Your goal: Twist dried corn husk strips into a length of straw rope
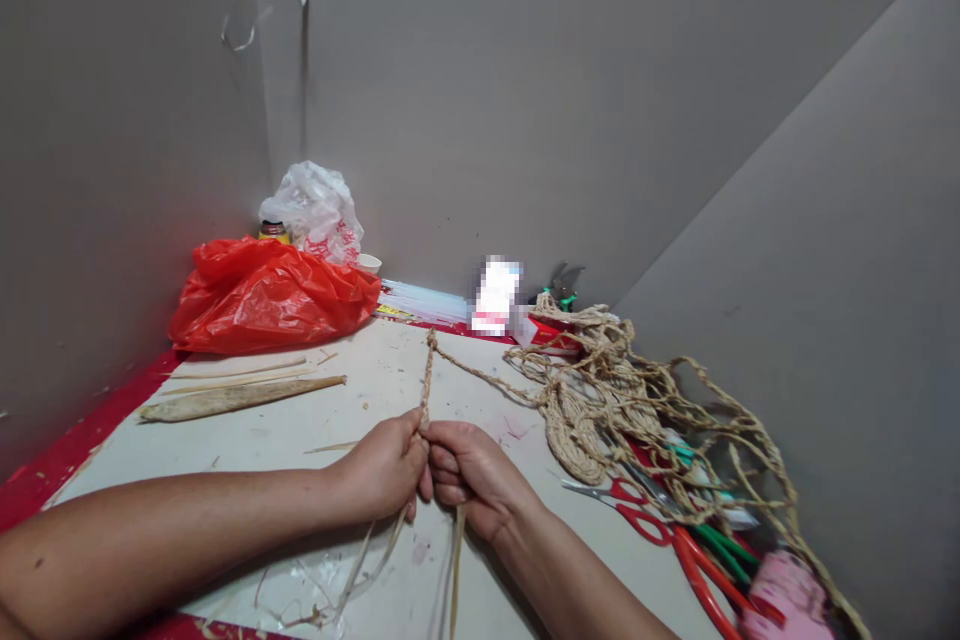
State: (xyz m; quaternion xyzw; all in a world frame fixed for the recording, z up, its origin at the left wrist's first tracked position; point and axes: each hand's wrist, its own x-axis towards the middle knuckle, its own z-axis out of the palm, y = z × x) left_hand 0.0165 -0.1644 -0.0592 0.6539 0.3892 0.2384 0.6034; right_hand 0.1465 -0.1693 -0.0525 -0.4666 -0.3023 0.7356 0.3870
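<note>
At six o'clock over the white desk (255, 435), left hand (381, 468) and right hand (476, 476), together, pinch a thin tan plant-fibre braid (427, 380); probably light, pliable; grip near end.

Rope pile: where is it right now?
In the head view, the rope pile lies on the right side of the table, just beyond the small red-handled scissors.

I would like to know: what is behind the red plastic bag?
Behind the red bag are a crumpled white bag, a dark-topped jar and apparently a white cup. Their lower parts are covered; anything lower there cannot be seen.
</note>
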